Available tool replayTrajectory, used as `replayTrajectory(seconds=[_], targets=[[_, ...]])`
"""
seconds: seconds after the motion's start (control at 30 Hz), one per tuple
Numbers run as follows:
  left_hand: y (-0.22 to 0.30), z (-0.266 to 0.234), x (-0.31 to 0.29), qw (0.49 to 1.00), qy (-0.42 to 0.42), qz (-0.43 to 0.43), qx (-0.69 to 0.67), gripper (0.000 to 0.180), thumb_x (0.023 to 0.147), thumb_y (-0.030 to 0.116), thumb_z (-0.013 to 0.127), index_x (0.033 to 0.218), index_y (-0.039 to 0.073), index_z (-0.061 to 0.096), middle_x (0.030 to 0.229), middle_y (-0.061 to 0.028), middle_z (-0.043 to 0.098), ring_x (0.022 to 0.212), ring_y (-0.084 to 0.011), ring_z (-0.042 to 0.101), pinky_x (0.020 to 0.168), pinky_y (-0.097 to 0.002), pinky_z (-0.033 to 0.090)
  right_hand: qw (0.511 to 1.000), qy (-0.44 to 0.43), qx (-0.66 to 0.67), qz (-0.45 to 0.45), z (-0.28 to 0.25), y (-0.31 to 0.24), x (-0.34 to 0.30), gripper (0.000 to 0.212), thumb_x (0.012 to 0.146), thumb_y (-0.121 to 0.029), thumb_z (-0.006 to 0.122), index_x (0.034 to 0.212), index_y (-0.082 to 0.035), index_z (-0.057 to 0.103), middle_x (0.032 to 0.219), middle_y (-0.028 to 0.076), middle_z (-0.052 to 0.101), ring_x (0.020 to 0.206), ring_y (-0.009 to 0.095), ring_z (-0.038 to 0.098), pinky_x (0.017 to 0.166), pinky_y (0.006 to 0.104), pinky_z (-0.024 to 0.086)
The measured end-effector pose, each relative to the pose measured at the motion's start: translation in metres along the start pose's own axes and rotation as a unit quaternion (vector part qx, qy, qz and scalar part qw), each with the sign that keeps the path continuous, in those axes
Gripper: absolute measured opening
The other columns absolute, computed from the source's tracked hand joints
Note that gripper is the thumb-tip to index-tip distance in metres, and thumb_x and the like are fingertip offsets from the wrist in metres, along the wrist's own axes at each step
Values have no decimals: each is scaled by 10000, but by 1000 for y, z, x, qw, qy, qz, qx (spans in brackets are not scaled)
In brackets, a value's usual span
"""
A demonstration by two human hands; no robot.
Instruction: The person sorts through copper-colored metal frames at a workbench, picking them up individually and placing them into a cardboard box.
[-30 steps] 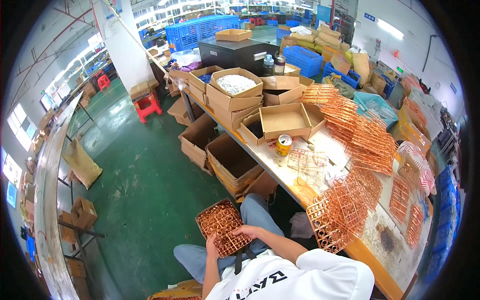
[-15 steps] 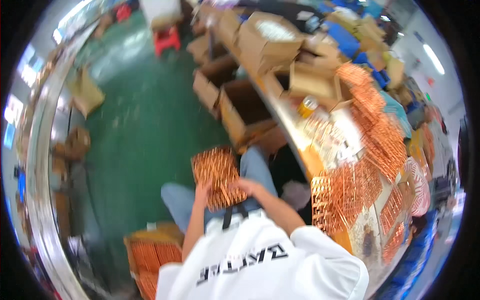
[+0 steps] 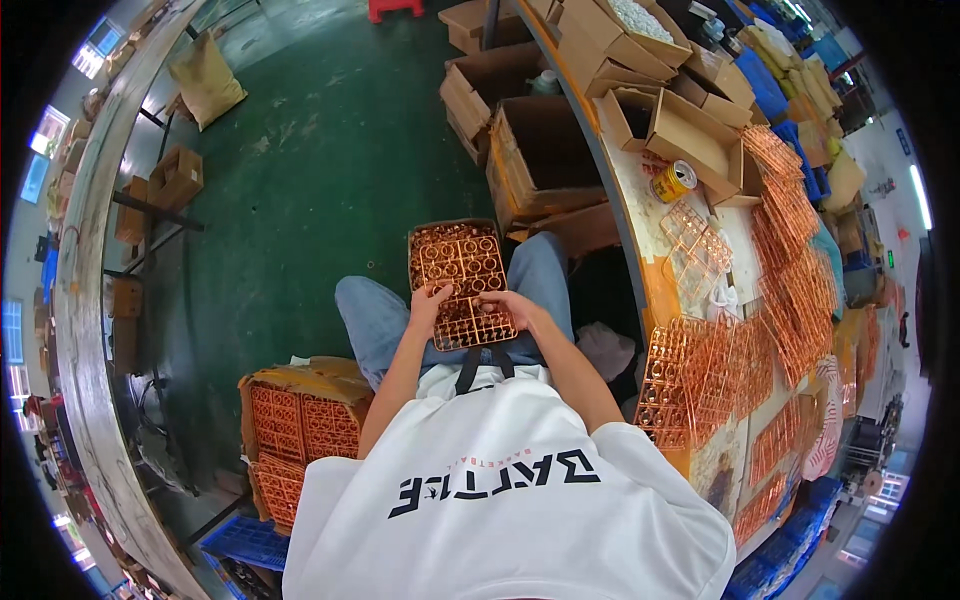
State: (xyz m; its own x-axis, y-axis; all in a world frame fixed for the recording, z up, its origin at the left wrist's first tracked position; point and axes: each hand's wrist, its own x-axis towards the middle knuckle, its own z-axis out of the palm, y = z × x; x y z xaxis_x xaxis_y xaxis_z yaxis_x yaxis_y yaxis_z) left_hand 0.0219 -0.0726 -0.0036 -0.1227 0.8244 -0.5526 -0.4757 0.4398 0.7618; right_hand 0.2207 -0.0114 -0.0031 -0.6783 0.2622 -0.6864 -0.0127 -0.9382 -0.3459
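A copper-coloured plastic sprue frame (image 3: 471,333), with rings joined in a lattice, is held over my lap. My left hand (image 3: 427,307) grips its left edge, thumb on top. My right hand (image 3: 508,308) is closed at the frame's right side, its thumb and forefinger near the middle bars. Beneath and beyond the frame sits a small open box (image 3: 411,246) between my knees, filled with loose copper-coloured pieces (image 3: 450,232). The frame hides much of the box. The fingers under the frame are hidden.
At my right runs a long table (image 3: 655,285) with piled copper-coloured frames (image 3: 795,270), a yellow can (image 3: 673,181) and open cartons (image 3: 695,135). A carton of stacked frames (image 3: 300,420) stands at my left. Empty cartons (image 3: 545,160) stand on the floor ahead.
The view has swung, so the frame, box and hands sit higher and further right in the picture. The earlier blur is gone. Both hands remain at the frame.
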Motion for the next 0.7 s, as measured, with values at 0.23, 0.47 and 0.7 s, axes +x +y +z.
replayTrajectory(seconds=[0.23, 0.47, 0.7], targets=[[4, 1, 2, 999, 1, 19, 43, 240, 785, 143, 621, 998, 44, 572, 889, -11, 583, 781, -110, 543, 646, -241, 433, 999, -11, -27, -16, -6, 0, 0, 214, 805, -158, 595, 974, -27, 583, 917, 74, 611, 815, 166, 602, 790, 318, 506], [-5, -5, 10, 998, 30, 32, 45, 194, 767, 121, 632, 945, 46, 607, 748, 18, 557, 602, -61, 475, 531, -199, 374, 999, -35, -26, -17, -11, 2, 6, 234, 804, -137, 587, 1001, -14, 561, 921, 81, 608, 835, 171, 598, 782, 322, 504], [12, -1, 8, 999, 49, 21, -1, 195, 797, 150, 612, 975, 73, 587, 860, 1, 555, 786, -110, 506, 673, -268, 406, 987, 44, -69, -135, -16, 3, 15, 290, 790, -93, 541, 1064, 2, 538, 882, 30, 587, 754, 100, 565, 647, 234, 482]])
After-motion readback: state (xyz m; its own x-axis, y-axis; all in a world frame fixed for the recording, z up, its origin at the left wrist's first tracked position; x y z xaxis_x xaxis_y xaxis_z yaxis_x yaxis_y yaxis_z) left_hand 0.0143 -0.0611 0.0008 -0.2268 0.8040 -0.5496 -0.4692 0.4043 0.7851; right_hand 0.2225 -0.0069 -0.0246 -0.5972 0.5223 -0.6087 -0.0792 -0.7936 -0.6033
